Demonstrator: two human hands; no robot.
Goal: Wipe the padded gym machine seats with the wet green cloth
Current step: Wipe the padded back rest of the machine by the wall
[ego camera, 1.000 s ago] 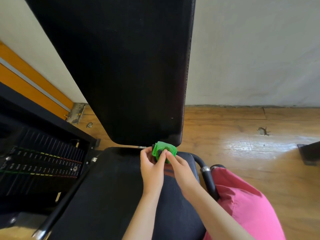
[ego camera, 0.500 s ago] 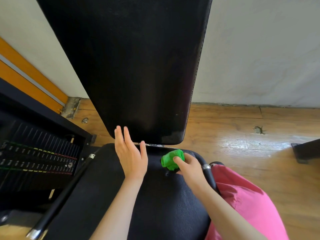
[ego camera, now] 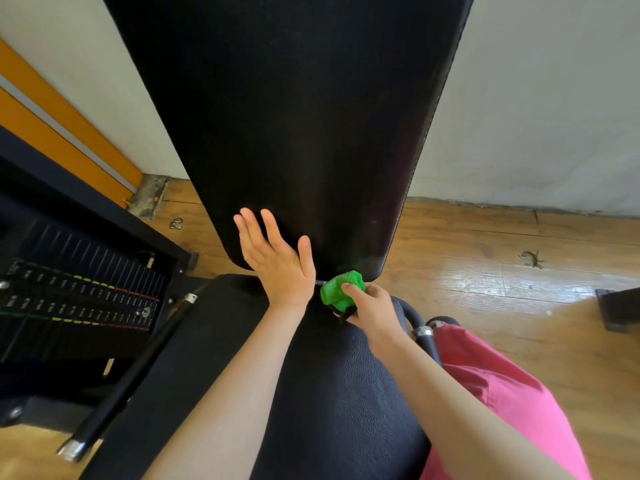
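Note:
A black padded backrest (ego camera: 294,116) rises in front of me, above a black padded seat (ego camera: 332,403). My right hand (ego camera: 372,306) grips the bunched wet green cloth (ego camera: 341,289) at the back of the seat, just under the backrest's lower right corner. My left hand (ego camera: 275,258) is open with straight fingers, its palm against the lower left part of the backrest.
A black weight stack (ego camera: 76,303) with coloured labels stands at the left. A black bar with a metal tip (ego camera: 124,382) runs along the seat's left side. Wooden floor (ego camera: 485,271) and a white wall lie to the right. My pink trouser leg (ego camera: 502,403) is beside the seat.
My left hand let go of the cloth, moved left and up, and now lies flat on the backrest. My right hand keeps the cloth and has shifted right along the seat's back edge.

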